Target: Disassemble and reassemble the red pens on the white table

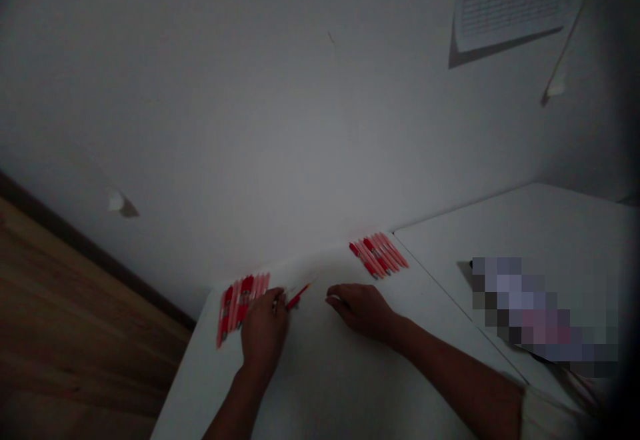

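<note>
My left hand (264, 331) is closed, its fingers curled around a red pen (299, 297) whose orange-tipped end points up to the right. Part of that pen is hidden by the fingers, and a small pale piece beside them is too blurred to name. Just left of this hand lies a row of pink and red pens (231, 313), partly covered by it. My right hand (361, 307) hovers over the table to the right, thumb and fingertips pressed together. Whatever sits in that pinch, if anything, is too small to see. Behind it lies a second row of pink and red pens (379, 255).
The white table (320, 387) meets a pale wall (280, 127) at the back. A seam divides it from another white tabletop (500, 227), where a pixelated object (535, 317) lies. Wooden boards (85, 320) stand at left. A printed sheet (510, 3) hangs on the wall.
</note>
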Demonstrator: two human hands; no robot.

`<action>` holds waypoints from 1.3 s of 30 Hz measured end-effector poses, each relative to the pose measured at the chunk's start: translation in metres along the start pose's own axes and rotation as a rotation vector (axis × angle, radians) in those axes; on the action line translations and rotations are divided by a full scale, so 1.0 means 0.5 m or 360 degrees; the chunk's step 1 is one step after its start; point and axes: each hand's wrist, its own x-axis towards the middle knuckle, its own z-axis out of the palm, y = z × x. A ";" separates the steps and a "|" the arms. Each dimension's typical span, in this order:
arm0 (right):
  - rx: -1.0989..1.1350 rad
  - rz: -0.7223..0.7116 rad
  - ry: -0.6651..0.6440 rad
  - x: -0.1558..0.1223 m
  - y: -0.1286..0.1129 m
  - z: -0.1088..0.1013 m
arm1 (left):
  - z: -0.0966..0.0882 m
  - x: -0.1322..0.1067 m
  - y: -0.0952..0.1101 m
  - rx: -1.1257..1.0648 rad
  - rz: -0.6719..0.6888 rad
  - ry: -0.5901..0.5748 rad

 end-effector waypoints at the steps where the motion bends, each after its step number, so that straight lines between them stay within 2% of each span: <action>1: 0.0000 -0.0006 -0.0006 0.000 -0.001 -0.001 | 0.000 0.000 0.000 0.0023 0.0004 -0.0006; 11: 0.0030 0.0009 -0.0007 -0.001 -0.005 -0.004 | 0.001 0.002 -0.001 0.0153 0.0089 -0.0045; 15: 0.0025 0.0026 -0.0006 0.000 -0.004 -0.003 | 0.002 0.002 -0.002 0.0136 0.0056 -0.0045; 22: 0.0049 0.0047 -0.0019 0.000 -0.007 -0.006 | -0.005 0.003 0.005 -0.0016 0.0071 0.0136; 25: 0.0095 0.0084 -0.0019 0.000 -0.010 -0.008 | -0.010 0.002 0.017 -0.0198 0.0126 0.0181; 27: 0.0131 0.0108 -0.0029 0.001 -0.012 -0.009 | -0.012 -0.002 0.029 -0.0404 0.0144 0.0139; 30: 0.0180 0.0106 -0.0062 0.001 -0.013 -0.007 | -0.014 -0.014 0.051 -0.0729 0.0164 -0.0103; 35: 0.0226 0.0080 -0.0135 -0.001 -0.015 -0.001 | -0.013 -0.033 0.079 -0.0979 0.0245 -0.0362; 39: 0.0267 -0.0001 -0.0195 -0.002 -0.019 -0.003 | -0.006 -0.037 0.084 -0.1059 0.0257 -0.0490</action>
